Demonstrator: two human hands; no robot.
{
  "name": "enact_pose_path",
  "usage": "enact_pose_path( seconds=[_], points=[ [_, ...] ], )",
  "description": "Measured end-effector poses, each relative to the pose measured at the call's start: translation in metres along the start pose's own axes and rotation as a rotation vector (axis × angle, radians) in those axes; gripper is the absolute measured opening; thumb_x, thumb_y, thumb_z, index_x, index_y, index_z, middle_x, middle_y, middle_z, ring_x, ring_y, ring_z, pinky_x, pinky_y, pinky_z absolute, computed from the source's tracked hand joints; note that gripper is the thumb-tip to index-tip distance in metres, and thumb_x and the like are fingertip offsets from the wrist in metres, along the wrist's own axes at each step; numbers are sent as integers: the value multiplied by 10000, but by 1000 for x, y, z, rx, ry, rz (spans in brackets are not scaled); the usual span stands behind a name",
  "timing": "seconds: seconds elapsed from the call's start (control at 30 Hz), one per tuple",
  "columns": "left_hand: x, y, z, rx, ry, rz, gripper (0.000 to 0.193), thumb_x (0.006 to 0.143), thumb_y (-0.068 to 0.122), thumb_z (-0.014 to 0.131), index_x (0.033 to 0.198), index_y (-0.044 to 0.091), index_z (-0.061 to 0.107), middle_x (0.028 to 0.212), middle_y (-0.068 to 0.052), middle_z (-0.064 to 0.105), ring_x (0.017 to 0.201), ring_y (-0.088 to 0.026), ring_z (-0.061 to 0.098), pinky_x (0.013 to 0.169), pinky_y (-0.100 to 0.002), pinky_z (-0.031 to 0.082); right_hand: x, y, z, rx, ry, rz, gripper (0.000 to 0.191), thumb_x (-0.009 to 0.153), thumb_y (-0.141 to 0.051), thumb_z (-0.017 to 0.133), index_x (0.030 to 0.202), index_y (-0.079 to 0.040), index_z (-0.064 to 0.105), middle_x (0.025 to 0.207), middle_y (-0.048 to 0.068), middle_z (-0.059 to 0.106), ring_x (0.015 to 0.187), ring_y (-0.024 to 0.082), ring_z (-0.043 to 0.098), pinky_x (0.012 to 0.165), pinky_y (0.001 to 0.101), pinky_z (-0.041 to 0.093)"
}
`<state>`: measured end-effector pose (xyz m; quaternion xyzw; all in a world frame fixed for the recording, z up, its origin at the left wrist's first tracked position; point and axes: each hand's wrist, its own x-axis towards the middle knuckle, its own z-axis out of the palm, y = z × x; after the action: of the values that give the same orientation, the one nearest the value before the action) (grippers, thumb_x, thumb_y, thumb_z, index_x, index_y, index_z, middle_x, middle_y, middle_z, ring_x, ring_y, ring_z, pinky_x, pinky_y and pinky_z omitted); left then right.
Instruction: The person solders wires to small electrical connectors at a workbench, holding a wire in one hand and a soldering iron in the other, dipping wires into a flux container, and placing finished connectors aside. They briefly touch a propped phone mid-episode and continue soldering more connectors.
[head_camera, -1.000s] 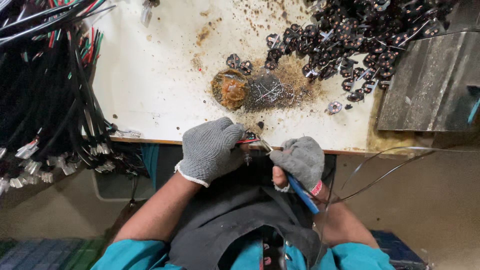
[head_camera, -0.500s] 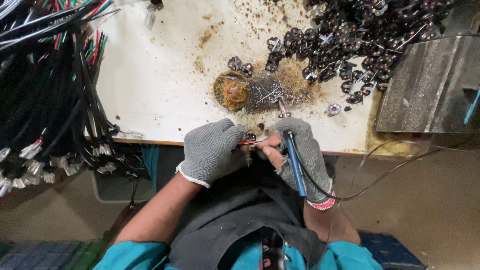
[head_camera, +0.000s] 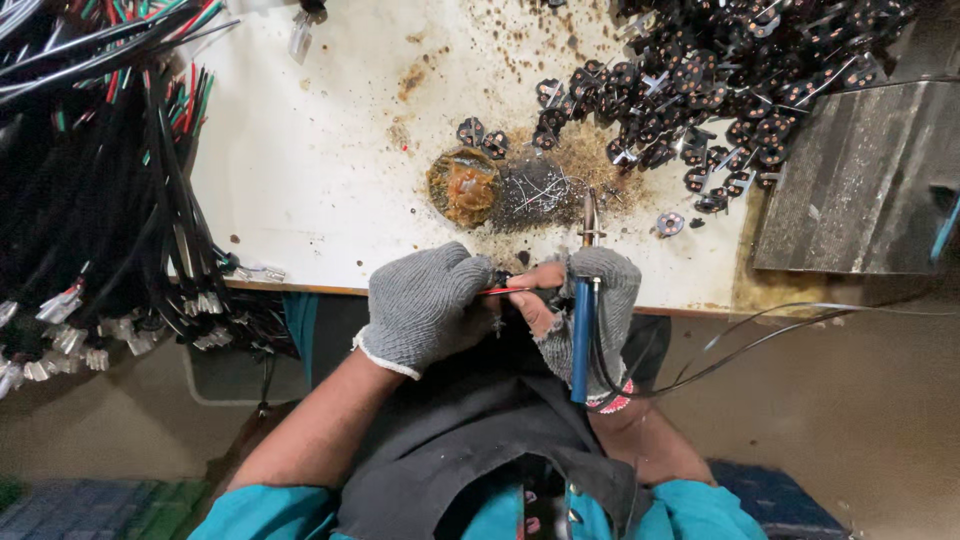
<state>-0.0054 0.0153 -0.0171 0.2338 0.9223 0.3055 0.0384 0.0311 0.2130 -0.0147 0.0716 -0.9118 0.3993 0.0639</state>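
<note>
At the near edge of the stained white table (head_camera: 330, 150), our gloved left hand (head_camera: 425, 305) pinches a thin red wire (head_camera: 508, 291) while our right hand (head_camera: 590, 300) grips the blue-handled soldering iron (head_camera: 583, 335), mid-soldering; next its tip needs steady contact.

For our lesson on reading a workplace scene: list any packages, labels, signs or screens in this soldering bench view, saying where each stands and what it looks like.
None: no package, label, sign or screen shows.
The white bench bears only a pile of small dark parts and cable bundles.
The right hand holds a blue-handled soldering iron.
The left hand pinches a thin red wire.
</note>
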Motion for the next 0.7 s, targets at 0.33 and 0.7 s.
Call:
enact_pose_path(
  seconds=[0.33, 0.7],
  points=[
    [0, 1, -35, -407, -327, -108, 257, 947, 382, 639, 1100, 177, 660, 797, -101, 714, 778, -352, 709, 664, -455, 529, 4, 2, -13, 353, -60, 45, 115, 926, -179, 761, 895, -68, 755, 866, 40, 753, 789, 186, 733, 771, 308, 555],
    [-2, 18, -23, -555, -237, -277, 204, 915, 302, 697, 972, 123, 775, 810, -105, 714, 755, -296, 707, 662, -390, 523, -9, 12, -9, 680, -70, 132, 254, 905, -166, 792, 1067, -27, 654, 1032, 80, 722, 980, 166, 690, 891, 311, 556]
  ],
)
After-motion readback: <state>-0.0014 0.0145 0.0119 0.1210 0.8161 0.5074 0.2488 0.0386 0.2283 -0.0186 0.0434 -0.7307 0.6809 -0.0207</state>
